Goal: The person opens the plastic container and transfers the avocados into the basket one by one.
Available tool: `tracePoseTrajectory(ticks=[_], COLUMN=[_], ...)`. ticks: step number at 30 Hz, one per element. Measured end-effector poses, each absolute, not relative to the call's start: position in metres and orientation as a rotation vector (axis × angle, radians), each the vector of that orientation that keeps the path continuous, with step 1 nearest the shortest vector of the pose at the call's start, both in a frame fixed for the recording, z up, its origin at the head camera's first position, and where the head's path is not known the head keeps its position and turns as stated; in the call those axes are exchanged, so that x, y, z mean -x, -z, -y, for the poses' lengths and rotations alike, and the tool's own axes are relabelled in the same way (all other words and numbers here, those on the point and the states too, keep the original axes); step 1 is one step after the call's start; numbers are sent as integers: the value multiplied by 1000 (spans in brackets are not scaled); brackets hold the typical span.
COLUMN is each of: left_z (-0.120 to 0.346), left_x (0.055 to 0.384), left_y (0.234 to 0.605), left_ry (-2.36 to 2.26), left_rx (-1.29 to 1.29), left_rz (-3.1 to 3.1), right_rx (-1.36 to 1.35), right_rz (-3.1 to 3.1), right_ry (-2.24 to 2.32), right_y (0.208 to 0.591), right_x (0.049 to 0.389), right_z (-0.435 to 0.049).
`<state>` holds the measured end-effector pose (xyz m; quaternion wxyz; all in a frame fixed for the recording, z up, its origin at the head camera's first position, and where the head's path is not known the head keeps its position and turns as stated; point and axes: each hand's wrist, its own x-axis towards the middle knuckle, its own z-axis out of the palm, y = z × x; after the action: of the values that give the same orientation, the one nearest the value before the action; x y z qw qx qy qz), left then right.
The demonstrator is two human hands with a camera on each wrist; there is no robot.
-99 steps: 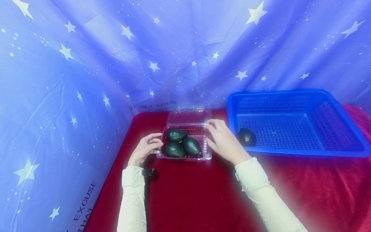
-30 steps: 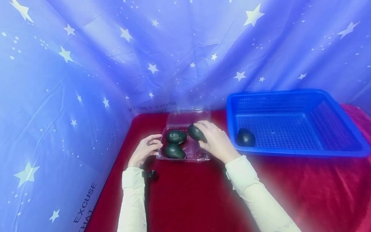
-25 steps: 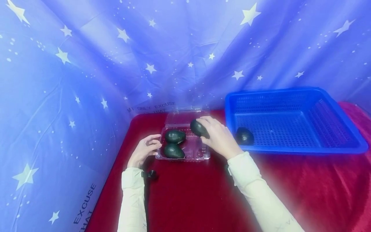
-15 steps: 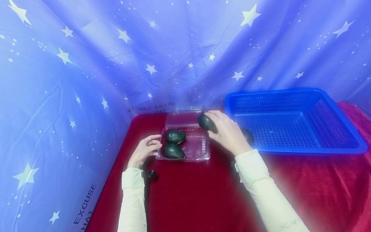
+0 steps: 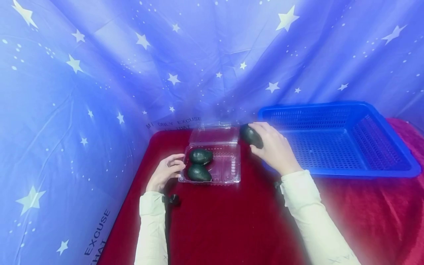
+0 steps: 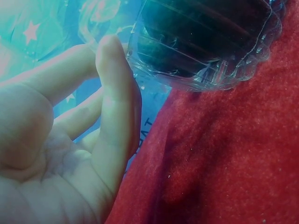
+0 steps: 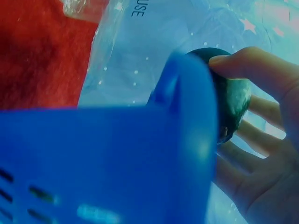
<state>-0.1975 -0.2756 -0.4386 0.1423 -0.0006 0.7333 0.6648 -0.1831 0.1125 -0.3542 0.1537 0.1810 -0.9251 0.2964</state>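
Note:
A dark green avocado (image 5: pixel 250 136) is gripped by my right hand (image 5: pixel 273 147), above the table by the left rim of the blue basket (image 5: pixel 347 171). In the right wrist view, thumb and fingers wrap around the avocado (image 7: pixel 233 100), and the basket's rim (image 7: pixel 196 140) hides part of it. My left hand (image 5: pixel 165 171) pinches the left edge of a clear plastic clamshell (image 5: pixel 228 162). Its lid (image 5: pixel 213 135) is folded back. On the left side of the clamshell lie two avocados, one behind (image 5: pixel 200 156) and one in front (image 5: pixel 198 173).
The basket stands right of the clamshell; my right hand and forearm cover its front left corner. A red cloth (image 5: pixel 212 224) covers the table. Behind and to the left hangs a blue star-patterned curtain (image 5: pixel 205 48), close to the clamshell's lid.
My right hand has taken the right-hand avocado out of the clamshell and carried it right, to the basket's left rim. The avocado in the basket is now hidden. My left hand has stayed put.

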Motion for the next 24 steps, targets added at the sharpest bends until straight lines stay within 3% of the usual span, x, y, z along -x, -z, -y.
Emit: tracePoseTrajectory(ticks=[24], left_z=[276], left_x=[198], left_y=[442], left_ry=[-1919], left_rx=[-3], left_rz=[-2128], right_rx=[-203], right_rz=[2674], right_ry=[-962], right_y=[359], right_x=[186], right_z=[-151])
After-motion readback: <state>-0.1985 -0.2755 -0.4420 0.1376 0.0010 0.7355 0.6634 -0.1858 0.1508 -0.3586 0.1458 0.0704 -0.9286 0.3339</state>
